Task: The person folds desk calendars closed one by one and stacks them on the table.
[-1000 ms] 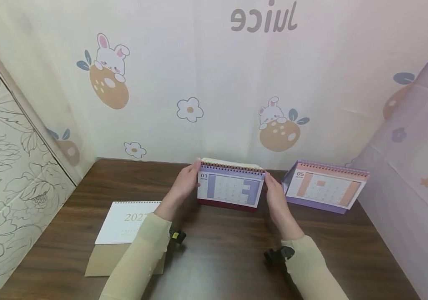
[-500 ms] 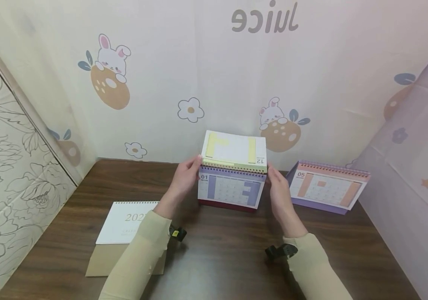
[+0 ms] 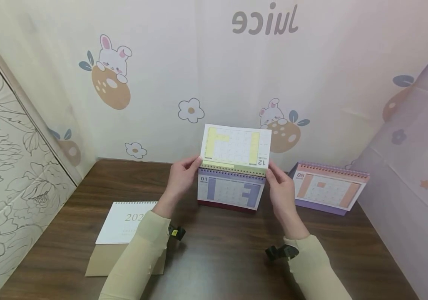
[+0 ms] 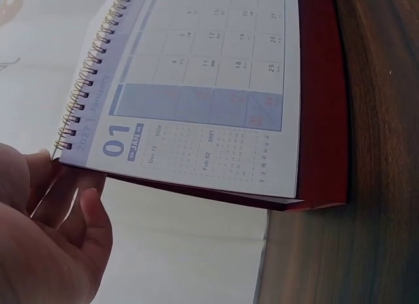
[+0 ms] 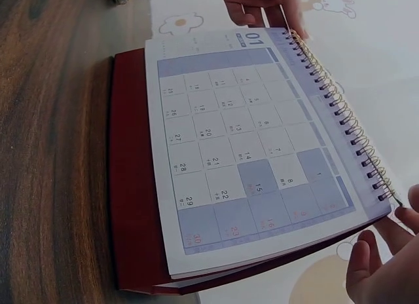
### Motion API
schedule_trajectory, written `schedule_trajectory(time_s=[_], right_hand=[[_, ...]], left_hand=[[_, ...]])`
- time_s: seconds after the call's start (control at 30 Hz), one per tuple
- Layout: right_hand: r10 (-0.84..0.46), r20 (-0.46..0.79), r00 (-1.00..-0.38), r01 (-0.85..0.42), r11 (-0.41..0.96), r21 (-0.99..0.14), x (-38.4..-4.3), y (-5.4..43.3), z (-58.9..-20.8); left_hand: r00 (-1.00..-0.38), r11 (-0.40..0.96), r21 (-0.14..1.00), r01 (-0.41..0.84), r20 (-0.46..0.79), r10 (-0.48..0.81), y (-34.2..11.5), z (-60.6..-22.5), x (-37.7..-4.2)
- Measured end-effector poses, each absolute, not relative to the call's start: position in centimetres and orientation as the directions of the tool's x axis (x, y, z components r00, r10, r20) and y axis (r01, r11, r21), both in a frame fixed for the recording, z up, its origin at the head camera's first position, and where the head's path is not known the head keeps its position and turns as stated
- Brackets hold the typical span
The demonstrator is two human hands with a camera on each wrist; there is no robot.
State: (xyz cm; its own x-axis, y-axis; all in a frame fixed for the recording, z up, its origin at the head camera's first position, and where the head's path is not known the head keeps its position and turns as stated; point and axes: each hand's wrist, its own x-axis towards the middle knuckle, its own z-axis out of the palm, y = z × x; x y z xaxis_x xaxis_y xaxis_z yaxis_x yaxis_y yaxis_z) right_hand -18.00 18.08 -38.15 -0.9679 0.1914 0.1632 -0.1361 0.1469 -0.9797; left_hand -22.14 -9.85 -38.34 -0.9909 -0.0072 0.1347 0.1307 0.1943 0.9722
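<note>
Left grip (image 3: 179, 178), right grip (image 3: 283, 192) — both holding the red-based calendar (image 3: 230, 191).

Homelike corner, bunny-print curtain (image 3: 221, 71), floral panel (image 3: 8, 154), wood-grain tabletop (image 3: 225, 258)

Rabbit-patterned cloth (image 3: 229, 75), dark wooden table (image 3: 225, 258)

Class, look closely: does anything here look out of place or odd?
Yes: the 12 page is upside down above the upright 01 page, and the grey lettering on the backdrop reads backwards, as if mirrored.
</note>
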Motion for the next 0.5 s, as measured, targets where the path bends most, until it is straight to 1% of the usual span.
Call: schedule_trajectory(time_s=[0.2, 0.4, 0.5], right_hand=[[0.256, 0.201, -0.946, -0.172, 0.128, -0.977, -18.05, 18.33, -38.3], [0.296, 0.211, -0.931, -0.184, 0.117, -0.976, -18.07, 18.48, -38.16], [0.321, 0.222, -0.921, -0.193, 0.117, -0.974, -18.15, 18.48, -38.15]], left_hand=[[-0.982, 0.236, 0.957, 0.167, 0.182, -0.044, -9.95, -38.54, -22.21], [-0.977, 0.236, 0.954, 0.183, 0.202, -0.061, -10.04, -38.35, -22.14], [-0.969, 0.24, 0.948, 0.211, 0.235, -0.074, -10.08, -38.39, -22.29]])
